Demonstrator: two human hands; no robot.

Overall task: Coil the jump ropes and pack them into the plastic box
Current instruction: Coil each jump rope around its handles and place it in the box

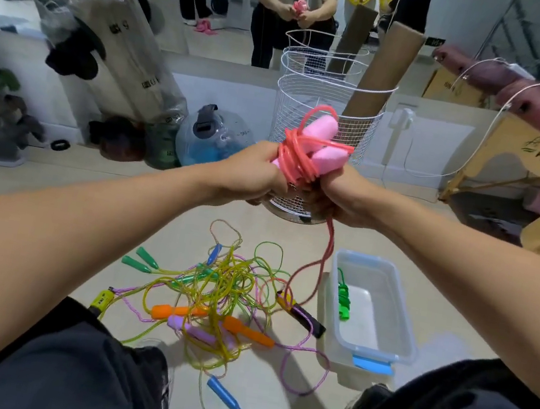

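My left hand (253, 175) grips the pink jump rope (308, 147) by its two pink foam handles, with several turns of pink cord wound round them. My right hand (341, 197) holds the same bundle from the right, and the loose cord hangs from it down to the floor. Below lies a tangle of jump ropes (213, 294) with green, blue, orange, purple, yellow and black handles. A clear plastic box (399, 314) stands on the floor at the right, with a coiled green rope (342, 301) inside.
A white wire basket (315, 106) with cardboard tubes stands just behind my hands. A mirror on the wall reflects a person. Plastic-wrapped items and a water jug (213, 140) sit at the left. A wooden stool (528, 180) is at the right. My knees frame the floor.
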